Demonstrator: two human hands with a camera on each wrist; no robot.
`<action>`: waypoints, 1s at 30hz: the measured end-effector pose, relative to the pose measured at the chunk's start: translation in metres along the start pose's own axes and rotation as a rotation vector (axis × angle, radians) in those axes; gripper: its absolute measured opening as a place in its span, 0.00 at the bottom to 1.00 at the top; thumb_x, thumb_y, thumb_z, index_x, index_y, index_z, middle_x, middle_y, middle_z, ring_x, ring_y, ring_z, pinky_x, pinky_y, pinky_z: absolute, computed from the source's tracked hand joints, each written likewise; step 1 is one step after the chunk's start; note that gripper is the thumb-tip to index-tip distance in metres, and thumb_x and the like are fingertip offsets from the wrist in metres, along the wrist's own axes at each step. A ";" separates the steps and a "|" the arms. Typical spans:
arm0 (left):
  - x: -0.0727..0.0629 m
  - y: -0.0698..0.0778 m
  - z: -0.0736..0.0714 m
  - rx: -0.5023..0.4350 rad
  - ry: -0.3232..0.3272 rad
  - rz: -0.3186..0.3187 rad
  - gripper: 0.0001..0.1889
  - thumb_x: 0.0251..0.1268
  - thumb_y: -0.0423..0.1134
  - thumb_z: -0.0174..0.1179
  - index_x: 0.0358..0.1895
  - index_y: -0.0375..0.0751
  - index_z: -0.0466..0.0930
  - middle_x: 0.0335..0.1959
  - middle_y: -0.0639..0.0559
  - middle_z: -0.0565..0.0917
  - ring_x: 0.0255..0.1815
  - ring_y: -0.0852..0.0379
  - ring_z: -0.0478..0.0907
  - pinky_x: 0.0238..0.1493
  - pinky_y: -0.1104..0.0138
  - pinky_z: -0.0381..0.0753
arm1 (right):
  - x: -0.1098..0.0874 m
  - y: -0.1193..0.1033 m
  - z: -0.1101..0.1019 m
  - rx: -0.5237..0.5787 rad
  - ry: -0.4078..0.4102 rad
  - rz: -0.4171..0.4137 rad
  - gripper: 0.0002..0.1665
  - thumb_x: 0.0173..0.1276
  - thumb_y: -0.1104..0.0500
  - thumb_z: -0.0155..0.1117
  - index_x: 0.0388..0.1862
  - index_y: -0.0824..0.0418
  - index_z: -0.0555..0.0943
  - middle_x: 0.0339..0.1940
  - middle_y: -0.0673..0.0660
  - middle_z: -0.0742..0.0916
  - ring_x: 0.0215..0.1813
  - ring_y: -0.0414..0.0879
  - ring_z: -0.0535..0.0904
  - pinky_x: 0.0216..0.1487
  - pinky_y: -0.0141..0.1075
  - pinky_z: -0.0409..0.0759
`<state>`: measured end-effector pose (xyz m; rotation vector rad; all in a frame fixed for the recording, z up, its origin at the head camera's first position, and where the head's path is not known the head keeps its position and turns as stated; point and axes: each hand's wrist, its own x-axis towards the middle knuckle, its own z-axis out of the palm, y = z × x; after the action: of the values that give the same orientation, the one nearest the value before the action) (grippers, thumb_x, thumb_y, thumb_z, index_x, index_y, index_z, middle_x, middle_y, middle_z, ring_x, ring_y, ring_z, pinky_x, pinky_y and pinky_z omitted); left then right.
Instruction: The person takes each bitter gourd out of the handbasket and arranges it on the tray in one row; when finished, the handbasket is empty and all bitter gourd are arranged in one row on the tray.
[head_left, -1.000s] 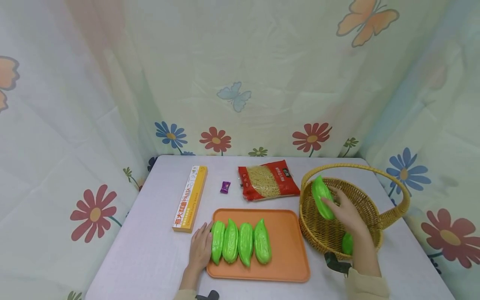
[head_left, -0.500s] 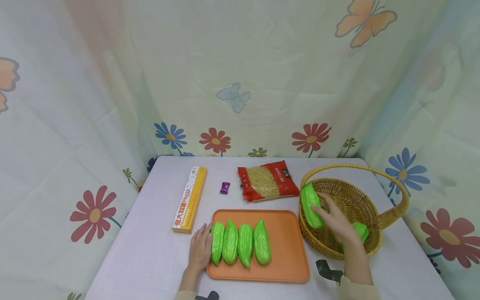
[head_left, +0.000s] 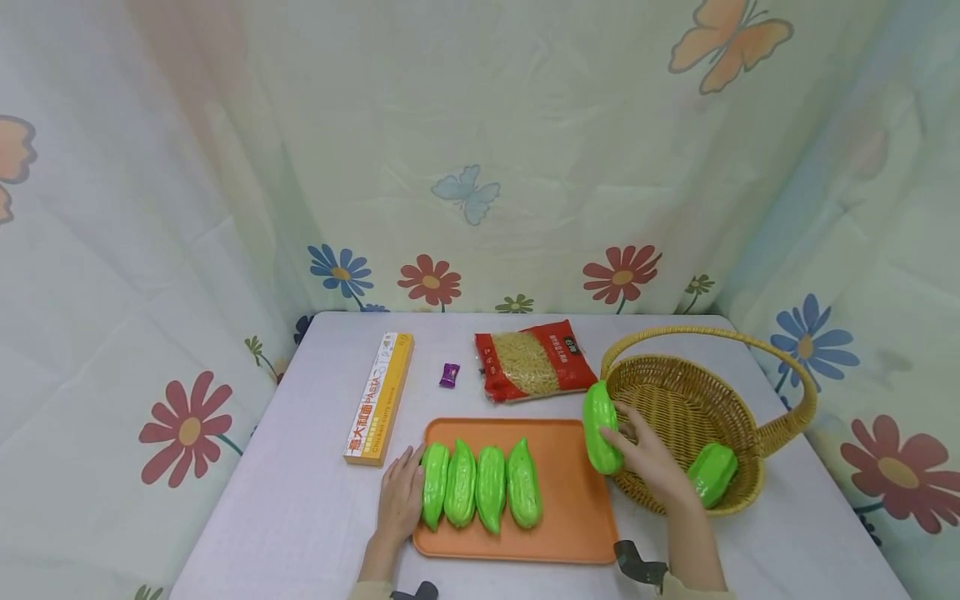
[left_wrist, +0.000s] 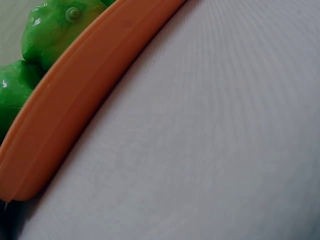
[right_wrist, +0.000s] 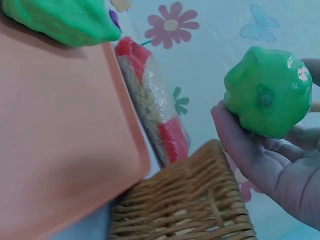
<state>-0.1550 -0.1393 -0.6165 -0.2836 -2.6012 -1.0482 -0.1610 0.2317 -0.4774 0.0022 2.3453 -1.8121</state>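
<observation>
In the head view my right hand (head_left: 648,458) holds a green bitter melon (head_left: 601,429) between thumb and fingers, over the left rim of the wicker basket (head_left: 667,387) and the tray's right edge. In the right wrist view, the held bitter melon (right_wrist: 270,95) shows its blunt stem end. Another bitter melon (head_left: 712,473) lies inside the basket. Several bitter melons (head_left: 492,492) lie side by side on the left half of the orange tray (head_left: 570,492). My left hand (head_left: 402,496) rests at the tray's left rim, fingers extended beside the leftmost melon.
Behind the tray lie a red pasta bag (head_left: 534,361) and a small purple wrapped candy (head_left: 449,375). A yellow-and-white pasta box (head_left: 380,400) lies to the left. The basket's tall handle (head_left: 705,332) arches over its back. Flowered curtains (head_left: 480,100) surround the table.
My right hand has carried the bitter melon left from above the basket's inside to its left rim. The melon left in the basket shows more fully. My left hand stays put.
</observation>
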 end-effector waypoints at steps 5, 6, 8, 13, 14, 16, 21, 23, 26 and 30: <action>0.000 0.000 -0.001 -0.007 0.002 0.000 0.21 0.72 0.40 0.37 0.62 0.35 0.67 0.60 0.39 0.71 0.64 0.40 0.62 0.64 0.48 0.52 | -0.001 0.004 0.013 0.018 -0.014 0.010 0.39 0.69 0.50 0.54 0.70 0.61 0.49 0.60 0.73 0.67 0.52 0.58 0.73 0.44 0.41 0.78; 0.000 0.000 -0.001 -0.008 0.001 -0.001 0.21 0.72 0.40 0.37 0.62 0.35 0.67 0.60 0.39 0.71 0.64 0.40 0.62 0.64 0.48 0.52 | -0.001 0.004 0.015 0.008 -0.018 0.010 0.39 0.68 0.50 0.54 0.70 0.61 0.49 0.60 0.73 0.68 0.52 0.58 0.73 0.44 0.41 0.78; 0.000 0.000 -0.002 -0.010 -0.003 -0.001 0.21 0.72 0.40 0.37 0.62 0.35 0.67 0.61 0.39 0.71 0.64 0.40 0.62 0.64 0.48 0.52 | -0.002 0.005 0.020 -0.047 -0.019 0.008 0.40 0.68 0.49 0.55 0.71 0.61 0.50 0.60 0.74 0.68 0.54 0.61 0.72 0.45 0.42 0.78; 0.000 0.000 -0.001 -0.015 -0.011 -0.012 0.22 0.73 0.41 0.36 0.63 0.37 0.67 0.61 0.41 0.70 0.65 0.42 0.61 0.65 0.51 0.51 | -0.001 0.008 0.031 -0.195 -0.006 -0.030 0.40 0.68 0.49 0.55 0.70 0.65 0.52 0.59 0.76 0.69 0.58 0.67 0.67 0.47 0.48 0.76; 0.000 0.001 -0.001 -0.022 -0.010 -0.015 0.22 0.73 0.41 0.37 0.63 0.37 0.67 0.61 0.41 0.70 0.65 0.42 0.61 0.66 0.51 0.51 | -0.001 0.009 0.033 -0.213 -0.002 -0.032 0.39 0.68 0.49 0.55 0.69 0.65 0.53 0.56 0.74 0.70 0.56 0.66 0.68 0.46 0.47 0.77; 0.001 0.001 -0.001 -0.021 -0.012 -0.013 0.22 0.73 0.41 0.36 0.63 0.36 0.67 0.61 0.41 0.70 0.65 0.42 0.61 0.66 0.51 0.51 | 0.001 0.014 0.038 -0.254 0.013 -0.038 0.38 0.67 0.51 0.56 0.68 0.66 0.55 0.51 0.71 0.73 0.51 0.62 0.72 0.42 0.44 0.77; 0.003 0.003 -0.002 -0.010 -0.009 0.009 0.21 0.72 0.39 0.37 0.62 0.34 0.67 0.60 0.39 0.71 0.64 0.40 0.62 0.64 0.48 0.52 | 0.005 0.029 0.049 -0.365 0.030 -0.017 0.37 0.64 0.50 0.60 0.66 0.65 0.60 0.39 0.61 0.79 0.39 0.50 0.77 0.32 0.38 0.77; 0.003 0.002 -0.002 -0.005 -0.008 0.011 0.21 0.72 0.39 0.37 0.62 0.33 0.67 0.60 0.39 0.71 0.64 0.40 0.62 0.64 0.48 0.53 | 0.004 0.033 0.053 -0.393 0.022 -0.008 0.37 0.63 0.50 0.60 0.66 0.65 0.61 0.40 0.63 0.80 0.39 0.52 0.77 0.34 0.40 0.77; 0.002 0.002 -0.001 -0.002 -0.011 0.003 0.22 0.72 0.39 0.36 0.62 0.34 0.67 0.60 0.39 0.71 0.64 0.40 0.61 0.65 0.49 0.52 | 0.001 0.037 0.058 -0.401 0.008 0.007 0.37 0.64 0.49 0.60 0.65 0.66 0.61 0.45 0.67 0.80 0.44 0.57 0.77 0.40 0.47 0.77; 0.001 0.001 -0.001 -0.006 -0.010 0.000 0.22 0.72 0.39 0.36 0.63 0.34 0.67 0.61 0.39 0.71 0.64 0.40 0.61 0.65 0.49 0.52 | 0.000 0.040 0.065 -0.397 0.007 0.020 0.38 0.64 0.49 0.59 0.65 0.68 0.60 0.53 0.72 0.76 0.52 0.65 0.74 0.47 0.53 0.76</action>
<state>-0.1557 -0.1394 -0.6146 -0.2908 -2.6072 -1.0572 -0.1472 0.1799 -0.5318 -0.0207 2.6549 -1.3104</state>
